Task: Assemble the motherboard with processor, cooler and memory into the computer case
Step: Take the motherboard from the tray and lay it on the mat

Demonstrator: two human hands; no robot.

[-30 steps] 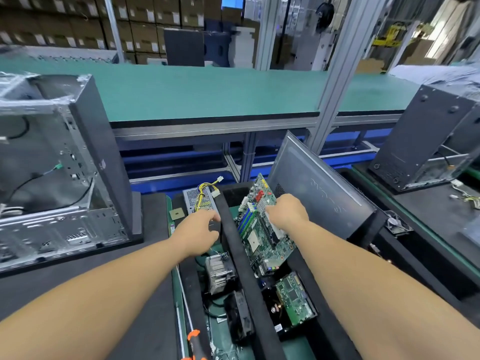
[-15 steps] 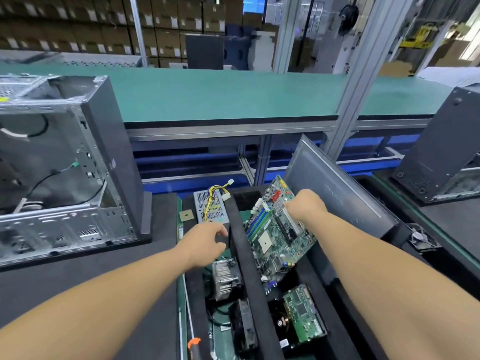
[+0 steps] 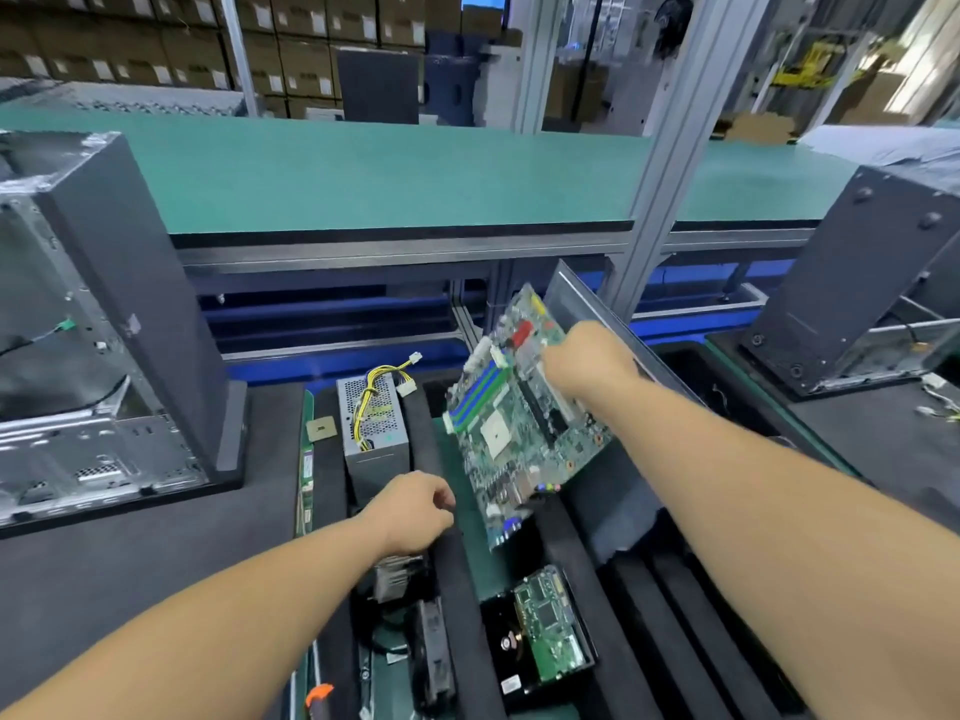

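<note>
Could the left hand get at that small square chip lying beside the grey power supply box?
Probably yes: the left hand holds nothing, and the chip lies uncovered just left of the power supply box, with nothing between them.

Both bare forearms reach forward from the near edge. The right hand (image 3: 584,363) is extended farther, back of the hand up, its fingers curled round the right edge of the motherboard (image 3: 514,423), which it holds tilted. The left hand (image 3: 413,511) sits nearer and lower, knuckles up, fingers loosely curled under; what it touches is hidden.
</note>
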